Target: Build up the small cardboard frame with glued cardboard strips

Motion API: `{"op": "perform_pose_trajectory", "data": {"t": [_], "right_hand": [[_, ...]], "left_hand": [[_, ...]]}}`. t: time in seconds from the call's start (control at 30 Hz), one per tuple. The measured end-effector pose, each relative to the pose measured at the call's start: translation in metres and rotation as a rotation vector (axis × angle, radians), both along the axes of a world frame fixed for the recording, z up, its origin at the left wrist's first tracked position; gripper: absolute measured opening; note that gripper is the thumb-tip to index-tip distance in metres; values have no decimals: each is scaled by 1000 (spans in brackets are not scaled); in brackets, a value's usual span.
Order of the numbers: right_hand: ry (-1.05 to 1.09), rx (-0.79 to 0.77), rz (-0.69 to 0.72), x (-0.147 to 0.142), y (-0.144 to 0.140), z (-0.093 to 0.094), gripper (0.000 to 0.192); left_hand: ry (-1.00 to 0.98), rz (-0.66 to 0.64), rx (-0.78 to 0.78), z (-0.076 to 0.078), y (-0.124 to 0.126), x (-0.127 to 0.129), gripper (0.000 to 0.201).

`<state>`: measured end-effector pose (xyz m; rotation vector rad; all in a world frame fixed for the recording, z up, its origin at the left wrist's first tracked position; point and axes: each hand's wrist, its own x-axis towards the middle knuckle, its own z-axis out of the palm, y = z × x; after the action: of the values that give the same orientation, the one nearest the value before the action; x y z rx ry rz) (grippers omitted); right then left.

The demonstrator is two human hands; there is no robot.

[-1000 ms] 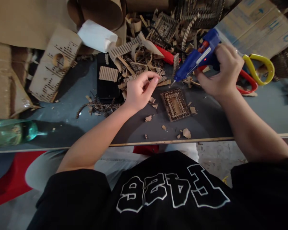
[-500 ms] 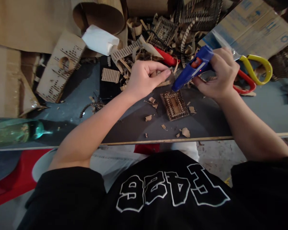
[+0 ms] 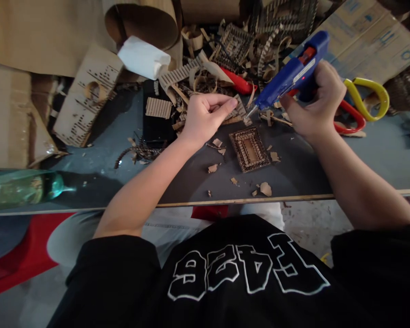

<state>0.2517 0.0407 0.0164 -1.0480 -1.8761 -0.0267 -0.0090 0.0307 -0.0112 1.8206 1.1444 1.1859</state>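
In my right hand (image 3: 319, 102) is a blue hot glue gun (image 3: 290, 75), its metal nozzle pointing down and to the left. My left hand (image 3: 207, 116) pinches a small strip of corrugated cardboard (image 3: 239, 107) between thumb and fingertips. The nozzle is close to the strip's lower end; whether they touch I cannot tell. Below both hands, a small rectangular cardboard piece (image 3: 249, 149) with a ridged, stepped border lies flat on the grey table (image 3: 191, 182). Torn cardboard scraps (image 3: 265, 188) lie around it.
Scissors (image 3: 369, 100) with yellow and red handles lie at the right. A red-handled tool (image 3: 238, 82) rests among cardboard strips at the back. A green bottle (image 3: 23, 187) lies at the left edge. Behind stand a cardboard roll (image 3: 141, 25) and a printed carton (image 3: 365, 38).
The glue gun has lifted away from the rectangular cardboard piece and tilted, bringing its nozzle near the strip. My left hand has shifted slightly, and more of the strip shows.
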Motion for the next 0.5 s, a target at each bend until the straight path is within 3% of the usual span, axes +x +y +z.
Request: {"op": "perform_pose_trajectory", "data": {"t": [0.37, 0.5], "right_hand": [[-43, -42, -108, -1, 2, 0, 42], [-55, 6, -239, 4, 5, -1, 46]], "left_hand": [[35, -85, -28, -1, -7, -2, 62], [26, -30, -68, 21, -9, -8, 60]]}}
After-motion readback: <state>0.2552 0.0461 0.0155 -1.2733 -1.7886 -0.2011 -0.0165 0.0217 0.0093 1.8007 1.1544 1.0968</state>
